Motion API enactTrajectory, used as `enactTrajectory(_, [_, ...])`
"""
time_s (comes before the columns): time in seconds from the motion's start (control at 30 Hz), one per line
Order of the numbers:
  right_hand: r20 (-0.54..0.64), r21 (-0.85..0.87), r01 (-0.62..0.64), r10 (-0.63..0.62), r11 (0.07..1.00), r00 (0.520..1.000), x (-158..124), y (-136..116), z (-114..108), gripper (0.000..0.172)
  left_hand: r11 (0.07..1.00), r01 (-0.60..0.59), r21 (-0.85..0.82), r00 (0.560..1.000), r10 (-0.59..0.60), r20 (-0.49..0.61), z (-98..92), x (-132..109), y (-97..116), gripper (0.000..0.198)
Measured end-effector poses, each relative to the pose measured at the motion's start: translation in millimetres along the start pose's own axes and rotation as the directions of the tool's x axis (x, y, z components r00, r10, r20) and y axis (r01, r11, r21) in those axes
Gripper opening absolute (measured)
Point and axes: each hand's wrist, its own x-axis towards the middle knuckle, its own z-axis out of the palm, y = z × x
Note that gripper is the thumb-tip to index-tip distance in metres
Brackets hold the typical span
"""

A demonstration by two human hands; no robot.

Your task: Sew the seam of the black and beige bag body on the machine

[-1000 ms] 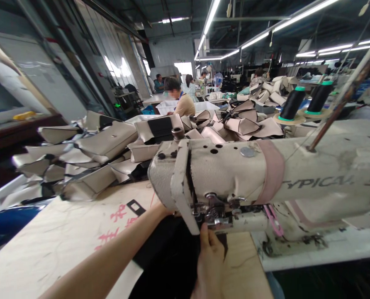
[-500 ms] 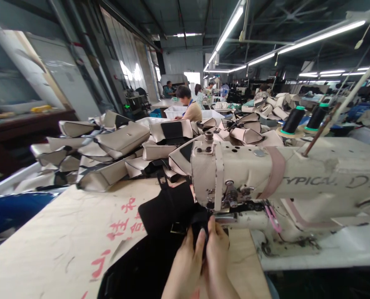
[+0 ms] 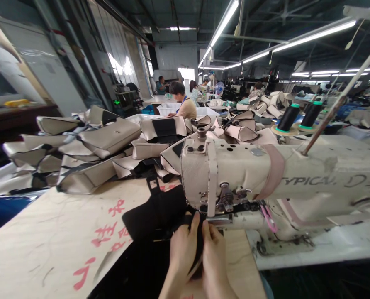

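A black bag piece [image 3: 141, 265] lies across the wooden tabletop, its flap and strap end [image 3: 155, 209] spreading to the left of the sewing machine [image 3: 231, 170]. Just below the machine's head, my left hand [image 3: 185, 243] pinches the black material from the left, thumb and fingers closed. My right hand [image 3: 214, 249] grips the same piece from the right, its fingertips close to the machine's arm. Between the two hands the material stands up in a narrow fold. The needle and the exact sewing spot are hidden behind the fingers and the machine head.
Beige and black bags [image 3: 110, 137] are heaped behind the wooden tabletop [image 3: 57, 241], which bears red writing. Black thread spools [image 3: 287, 118] stand behind the machine. A pink-handled tool [image 3: 268, 218] hangs on it. A person [image 3: 185, 104] sits farther back.
My left hand has shifted up over the fold, and the fingers of both hands have changed their hold. The black piece has turned slightly. The whole view has swung a little right.
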Motion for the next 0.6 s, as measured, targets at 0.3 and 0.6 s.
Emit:
enactTrajectory(0.3, [-0.03, 0.075, -0.022, 0.024, 0.997, 0.999, 3.3, 7.5, -1.8, 0.044, 0.993, 0.037, 0.114, 0.999, -0.037, -0.005, -1.6, 1.3, 10.2, 0.045])
enactTrajectory(0.6, [0.088, -0.477, 0.216, -0.198, 0.852, 0.976, 0.2, -16.9, -21.1, 0.038, 0.984, 0.078, 0.161, 0.997, -0.075, -0.021, 2.4, 0.3, 13.9, 0.039])
